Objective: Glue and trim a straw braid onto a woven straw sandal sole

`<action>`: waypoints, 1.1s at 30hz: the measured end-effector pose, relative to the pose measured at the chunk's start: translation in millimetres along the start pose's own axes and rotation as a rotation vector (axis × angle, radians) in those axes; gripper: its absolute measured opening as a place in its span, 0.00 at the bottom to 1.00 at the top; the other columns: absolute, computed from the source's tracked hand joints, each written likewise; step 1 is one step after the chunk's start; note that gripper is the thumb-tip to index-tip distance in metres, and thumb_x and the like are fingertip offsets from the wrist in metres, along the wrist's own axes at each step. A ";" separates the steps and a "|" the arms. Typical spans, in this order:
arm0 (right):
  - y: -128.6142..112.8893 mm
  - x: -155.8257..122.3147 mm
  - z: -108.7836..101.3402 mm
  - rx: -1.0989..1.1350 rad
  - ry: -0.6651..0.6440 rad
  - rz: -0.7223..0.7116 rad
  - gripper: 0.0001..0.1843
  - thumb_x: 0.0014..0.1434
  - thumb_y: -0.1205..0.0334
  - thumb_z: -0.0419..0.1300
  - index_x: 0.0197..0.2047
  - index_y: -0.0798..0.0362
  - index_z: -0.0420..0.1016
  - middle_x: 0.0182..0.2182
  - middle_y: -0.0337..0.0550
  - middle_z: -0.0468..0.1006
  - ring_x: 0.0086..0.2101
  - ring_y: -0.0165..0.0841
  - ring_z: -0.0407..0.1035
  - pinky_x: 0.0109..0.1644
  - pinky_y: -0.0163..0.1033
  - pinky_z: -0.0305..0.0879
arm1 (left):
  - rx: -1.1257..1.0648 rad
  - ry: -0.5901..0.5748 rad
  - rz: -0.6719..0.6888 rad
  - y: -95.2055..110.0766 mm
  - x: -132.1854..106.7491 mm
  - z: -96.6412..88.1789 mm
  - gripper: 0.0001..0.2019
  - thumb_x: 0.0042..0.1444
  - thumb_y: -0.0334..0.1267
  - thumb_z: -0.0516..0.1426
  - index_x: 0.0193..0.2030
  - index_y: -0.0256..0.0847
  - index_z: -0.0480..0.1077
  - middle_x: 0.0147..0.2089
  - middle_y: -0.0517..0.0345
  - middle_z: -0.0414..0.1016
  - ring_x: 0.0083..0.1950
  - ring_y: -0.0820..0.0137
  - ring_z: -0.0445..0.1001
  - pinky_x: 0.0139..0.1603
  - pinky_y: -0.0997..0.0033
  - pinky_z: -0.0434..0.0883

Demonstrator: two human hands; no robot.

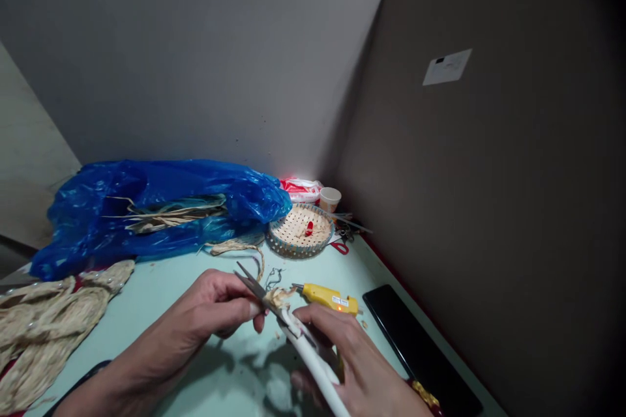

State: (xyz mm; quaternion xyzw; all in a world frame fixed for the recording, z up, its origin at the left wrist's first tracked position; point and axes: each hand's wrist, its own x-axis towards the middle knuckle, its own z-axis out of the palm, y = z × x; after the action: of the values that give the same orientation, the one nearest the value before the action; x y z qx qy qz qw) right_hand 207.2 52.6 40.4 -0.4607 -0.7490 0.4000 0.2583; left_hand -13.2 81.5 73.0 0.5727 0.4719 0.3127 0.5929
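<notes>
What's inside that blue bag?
Dry, straw-like strips show at the opening of the blue bag, with some thin ends sticking out. The crumpled plastic covers the rest, so I can't tell what else is in there.

The worktop (166, 273) is pale green and smooth. A big, shiny blue plastic bag (161, 182) lies along its back on the left. In front of it, at the left edge, is a wide, flat piece of tan braided straw (68, 313). A thin tan straw braid (235, 246) lies by the bag's right end. Next to that sits a round, shallow woven basket (296, 251). Scissors with red handles (341, 248) poke out beside it. Closer in are some thin, dark, curly strands (274, 279) and a yellow plastic gun-shaped tool (323, 293). A long, flat, shiny black slab (415, 339) lies on the right.
</notes>
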 end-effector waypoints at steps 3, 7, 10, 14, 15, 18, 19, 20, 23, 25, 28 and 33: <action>-1.6 0.3 5.0 0.012 -0.083 0.090 0.24 0.45 0.58 0.73 0.46 0.48 0.75 0.43 0.41 0.76 0.46 0.43 0.68 0.50 0.41 0.63 | 0.037 0.011 -0.002 -6.6 -6.1 1.1 0.10 0.48 0.42 0.60 0.23 0.38 0.77 0.21 0.63 0.64 0.25 0.73 0.51 0.26 0.69 0.49; -1.5 0.8 15.7 -0.060 -0.184 0.060 0.21 0.46 0.58 0.70 0.45 0.51 0.74 0.40 0.43 0.76 0.43 0.43 0.70 0.47 0.42 0.64 | 0.031 0.068 -0.033 -20.1 -24.8 1.4 0.09 0.48 0.41 0.59 0.22 0.40 0.76 0.26 0.60 0.72 0.30 0.69 0.62 0.32 0.70 0.57; 0.1 -0.9 23.8 -0.065 -0.201 -0.015 0.14 0.51 0.62 0.65 0.43 0.52 0.73 0.38 0.43 0.78 0.40 0.40 0.71 0.45 0.39 0.64 | -0.024 0.121 -0.100 -29.9 -39.6 1.5 0.10 0.47 0.42 0.61 0.22 0.39 0.77 0.23 0.61 0.69 0.28 0.71 0.58 0.31 0.71 0.54; 2.5 -6.1 29.2 -0.062 -0.192 -0.095 0.11 0.55 0.65 0.61 0.43 0.52 0.74 0.36 0.41 0.78 0.38 0.37 0.72 0.44 0.37 0.64 | -0.118 0.154 -0.148 -38.0 -52.5 3.5 0.11 0.46 0.43 0.63 0.22 0.37 0.77 0.21 0.63 0.65 0.26 0.73 0.54 0.28 0.71 0.51; 2.9 -7.4 29.8 -0.067 -0.188 -0.102 0.11 0.55 0.66 0.61 0.43 0.52 0.74 0.36 0.41 0.78 0.37 0.37 0.73 0.43 0.36 0.64 | -0.134 0.171 -0.163 -39.3 -54.9 4.2 0.11 0.45 0.44 0.63 0.23 0.37 0.77 0.22 0.62 0.66 0.26 0.72 0.55 0.29 0.71 0.53; 2.7 -9.8 30.7 -0.067 -0.192 -0.140 0.12 0.56 0.68 0.61 0.44 0.50 0.74 0.37 0.40 0.78 0.37 0.36 0.72 0.43 0.35 0.63 | -0.233 0.261 -0.233 -41.1 -61.2 5.9 0.08 0.45 0.42 0.64 0.27 0.40 0.77 0.27 0.60 0.72 0.30 0.69 0.64 0.33 0.70 0.61; 1.9 -9.9 30.8 -0.062 -0.204 -0.148 0.13 0.56 0.68 0.61 0.45 0.50 0.74 0.38 0.39 0.78 0.37 0.35 0.72 0.43 0.35 0.63 | -0.253 0.274 -0.242 -41.2 -63.0 6.2 0.07 0.46 0.42 0.64 0.27 0.40 0.77 0.28 0.60 0.74 0.31 0.68 0.66 0.34 0.69 0.62; 0.9 -9.9 30.9 -0.059 -0.222 -0.150 0.13 0.55 0.68 0.62 0.45 0.50 0.74 0.38 0.39 0.78 0.37 0.35 0.72 0.43 0.35 0.63 | -0.256 0.266 -0.237 -40.9 -64.4 6.5 0.06 0.46 0.41 0.64 0.27 0.40 0.77 0.28 0.59 0.75 0.31 0.68 0.66 0.34 0.69 0.63; -2.6 -9.4 31.1 -0.073 -0.275 -0.115 0.14 0.54 0.62 0.67 0.45 0.50 0.75 0.36 0.39 0.77 0.35 0.35 0.70 0.39 0.35 0.63 | -0.199 0.184 -0.184 -40.4 -66.4 7.3 0.06 0.47 0.38 0.63 0.24 0.39 0.78 0.24 0.61 0.72 0.27 0.71 0.62 0.30 0.72 0.59; -3.5 -9.4 31.8 -0.081 -0.289 -0.102 0.16 0.52 0.60 0.69 0.44 0.50 0.75 0.35 0.39 0.77 0.35 0.35 0.70 0.38 0.35 0.62 | -0.201 0.166 -0.173 -41.7 -66.5 8.3 0.06 0.47 0.37 0.63 0.23 0.39 0.78 0.21 0.63 0.69 0.26 0.72 0.59 0.28 0.73 0.56; -1.6 -9.8 33.9 -0.093 -0.280 -0.150 0.09 0.55 0.62 0.64 0.40 0.52 0.75 0.31 0.38 0.76 0.30 0.33 0.68 0.34 0.35 0.61 | -0.249 0.177 -0.184 -46.5 -67.7 10.9 0.06 0.47 0.38 0.63 0.23 0.38 0.77 0.21 0.63 0.69 0.25 0.73 0.59 0.28 0.73 0.56; 2.8 -11.1 37.2 -0.075 -0.245 -0.220 0.10 0.58 0.67 0.58 0.43 0.52 0.76 0.33 0.39 0.78 0.31 0.32 0.69 0.37 0.34 0.62 | -0.344 0.258 -0.172 -51.5 -74.8 18.7 0.05 0.47 0.36 0.63 0.23 0.38 0.76 0.25 0.60 0.75 0.27 0.72 0.65 0.30 0.73 0.61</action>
State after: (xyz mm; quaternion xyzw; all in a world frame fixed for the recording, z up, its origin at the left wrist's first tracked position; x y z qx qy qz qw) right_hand 185.4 29.9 17.6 -0.3331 -0.8351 0.3945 0.1897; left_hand -31.6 -1.5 36.0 0.3760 0.5306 0.4075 0.6412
